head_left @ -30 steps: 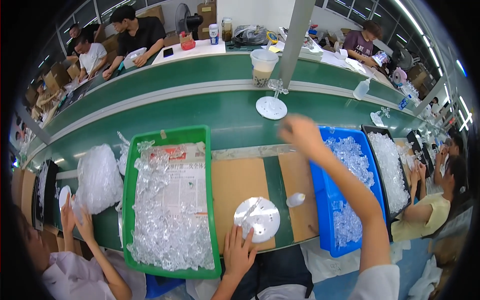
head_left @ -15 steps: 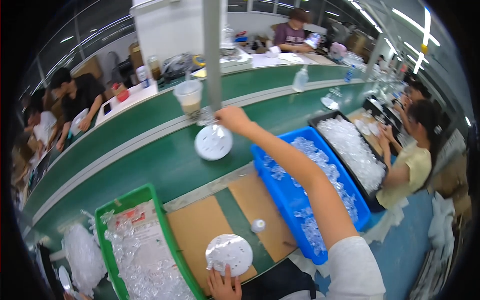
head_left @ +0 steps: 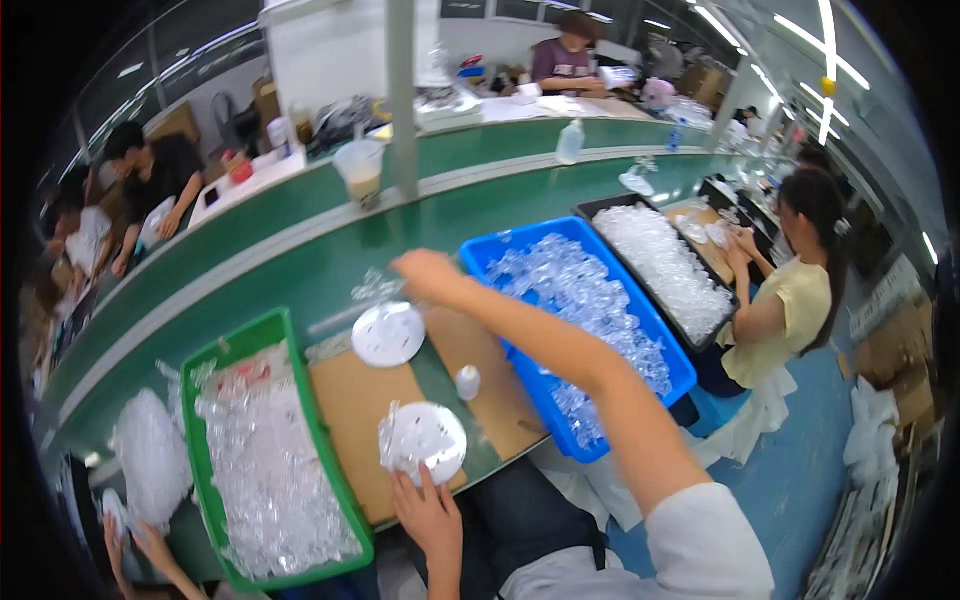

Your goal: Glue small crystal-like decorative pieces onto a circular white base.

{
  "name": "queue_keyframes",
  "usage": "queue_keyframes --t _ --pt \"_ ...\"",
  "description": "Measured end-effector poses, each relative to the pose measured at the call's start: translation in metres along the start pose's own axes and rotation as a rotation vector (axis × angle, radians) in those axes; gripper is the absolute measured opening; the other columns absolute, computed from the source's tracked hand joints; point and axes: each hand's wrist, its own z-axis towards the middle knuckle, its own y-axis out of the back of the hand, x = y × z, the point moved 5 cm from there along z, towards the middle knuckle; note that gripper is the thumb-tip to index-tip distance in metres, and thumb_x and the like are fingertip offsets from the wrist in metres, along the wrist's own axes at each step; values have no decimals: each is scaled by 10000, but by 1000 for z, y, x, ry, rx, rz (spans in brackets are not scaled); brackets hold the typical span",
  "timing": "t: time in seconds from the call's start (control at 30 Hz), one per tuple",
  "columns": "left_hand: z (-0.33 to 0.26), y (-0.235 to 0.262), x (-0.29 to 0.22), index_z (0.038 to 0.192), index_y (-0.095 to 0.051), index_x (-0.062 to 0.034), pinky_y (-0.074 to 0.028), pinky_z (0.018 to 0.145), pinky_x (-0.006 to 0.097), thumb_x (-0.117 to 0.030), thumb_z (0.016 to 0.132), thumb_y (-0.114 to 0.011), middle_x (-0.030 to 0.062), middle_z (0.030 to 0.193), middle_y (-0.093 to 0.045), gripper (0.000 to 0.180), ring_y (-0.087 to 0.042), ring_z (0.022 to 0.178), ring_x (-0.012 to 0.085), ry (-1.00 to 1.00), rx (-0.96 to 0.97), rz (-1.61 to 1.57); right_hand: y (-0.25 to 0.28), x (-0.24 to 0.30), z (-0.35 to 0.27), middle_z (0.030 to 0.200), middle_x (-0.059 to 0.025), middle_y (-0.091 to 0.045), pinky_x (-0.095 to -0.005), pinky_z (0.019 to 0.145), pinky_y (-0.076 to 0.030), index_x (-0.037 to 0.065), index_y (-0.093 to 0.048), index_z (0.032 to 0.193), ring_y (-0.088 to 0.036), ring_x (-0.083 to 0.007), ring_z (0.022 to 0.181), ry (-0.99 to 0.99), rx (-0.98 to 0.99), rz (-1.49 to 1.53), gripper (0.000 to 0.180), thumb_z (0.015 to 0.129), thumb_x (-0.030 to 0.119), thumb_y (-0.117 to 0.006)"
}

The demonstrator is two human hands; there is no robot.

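Note:
My left hand (head_left: 430,502) rests with stretched, spread fingers against the near edge of a round white disc (head_left: 437,446) with small holes. A clear plastic piece sits at that disc's left side. Farther out, my right hand (head_left: 428,278) has its fingers closed at a clear branched plastic piece (head_left: 374,287), beside a second white disc (head_left: 388,334). My fingers partly hide the grip there. This second disc overlaps the far end of a cardboard sheet (head_left: 355,388). Between the discs and the blue bin stands a small white bottle (head_left: 468,382).
A green bin (head_left: 308,400) of clear parts is at left, a blue bin (head_left: 675,385) of clear parts at right. Beyond are a black tray (head_left: 590,207), a plastic cup (head_left: 362,172) and a grey post (head_left: 402,100). A co-worker (head_left: 795,290) sits at right.
My right hand has come nearer, along with the far disc and its clear piece. The view has shifted; my left hand stays at the near disc.

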Motion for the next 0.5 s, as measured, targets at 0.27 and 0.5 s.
queue_keyframes --t 0.27,0.5 --pt "0 17 17 1284 -522 -85 -359 996 493 -157 839 -603 283 1353 -390 458 -361 1264 459 9 37 -210 75 112 -211 861 -107 -667 -266 606 -486 13 -661 964 -643 -156 725 -165 -257 636 183 807 106 -669" --pt "-6 23 23 1239 -562 -101 -327 1032 490 -180 806 -649 233 1410 -353 449 -336 1299 426 -117 115 -220 -4 161 -225 834 -80 -651 -279 578 -485 56 -640 1035 -618 -168 659 -210 -123 570 367 726 217 -759"
